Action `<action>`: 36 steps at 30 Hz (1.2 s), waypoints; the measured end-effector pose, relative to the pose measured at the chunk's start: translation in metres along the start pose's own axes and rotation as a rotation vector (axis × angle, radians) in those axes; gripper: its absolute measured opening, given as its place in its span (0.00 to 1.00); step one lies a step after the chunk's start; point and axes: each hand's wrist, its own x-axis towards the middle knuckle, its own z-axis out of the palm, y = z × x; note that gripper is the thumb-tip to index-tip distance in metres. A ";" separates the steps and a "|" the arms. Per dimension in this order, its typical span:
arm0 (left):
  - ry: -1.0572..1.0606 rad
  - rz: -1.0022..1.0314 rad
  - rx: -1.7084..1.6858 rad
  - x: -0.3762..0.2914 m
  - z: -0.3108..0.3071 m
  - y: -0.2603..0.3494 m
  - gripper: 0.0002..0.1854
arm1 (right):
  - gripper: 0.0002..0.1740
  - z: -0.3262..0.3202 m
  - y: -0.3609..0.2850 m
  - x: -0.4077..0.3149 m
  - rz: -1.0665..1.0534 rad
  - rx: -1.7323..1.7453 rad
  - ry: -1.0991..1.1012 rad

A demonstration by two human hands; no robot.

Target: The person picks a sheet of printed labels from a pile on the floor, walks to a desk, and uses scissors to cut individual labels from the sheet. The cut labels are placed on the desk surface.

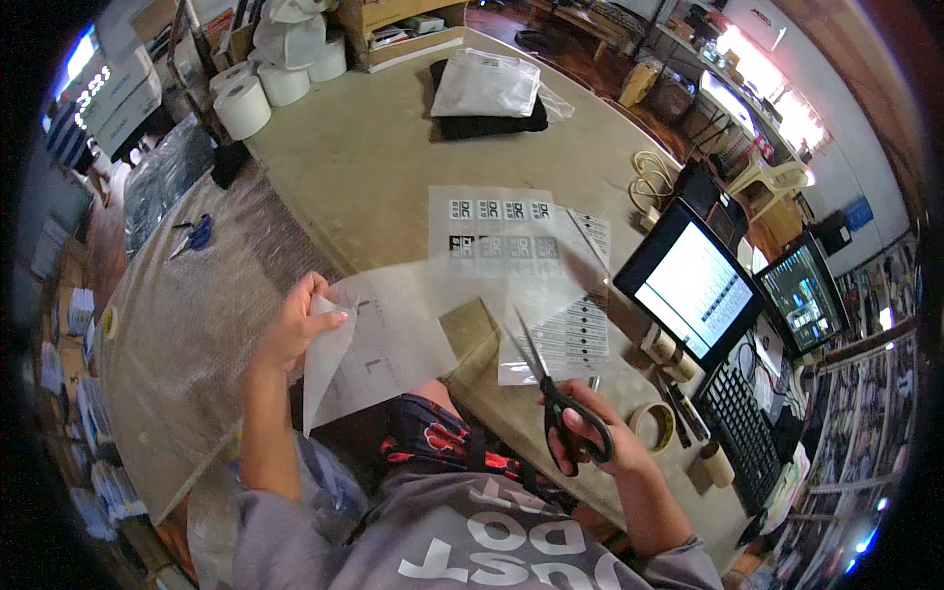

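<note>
My left hand (306,321) pinches the near left part of a translucent printed sheet (402,335), whose left corner is folded over. The sheet reaches right across the table, and a cut or gap shows near its middle. Black-handled scissors (549,383) are in my right hand (590,428), fingers through the loops, blades pointing up and away at the sheet's right part. Beneath and beyond it lie a clear sheet with black-and-white printed labels (498,210) and another sheet with rows of print (579,346).
Folded shirts (487,88) lie at the far side, rolls (243,107) at far left. Blue-handled scissors (195,234) rest on the left surface. Right are a laptop screen (689,280), keyboard (745,435), tape roll (653,428) and coiled cable (649,181). Someone in striped clothing (70,140) is far left.
</note>
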 end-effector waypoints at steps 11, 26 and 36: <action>0.173 0.021 0.047 -0.037 -0.029 -0.010 0.27 | 0.30 0.052 0.058 0.041 0.080 0.097 -0.046; 0.304 -0.007 -0.282 -0.109 0.029 -0.050 0.23 | 0.37 0.092 0.085 0.062 -0.039 0.269 0.295; 0.302 0.097 -0.102 -0.110 0.005 -0.037 0.24 | 0.41 0.079 0.100 0.038 -0.175 0.145 0.135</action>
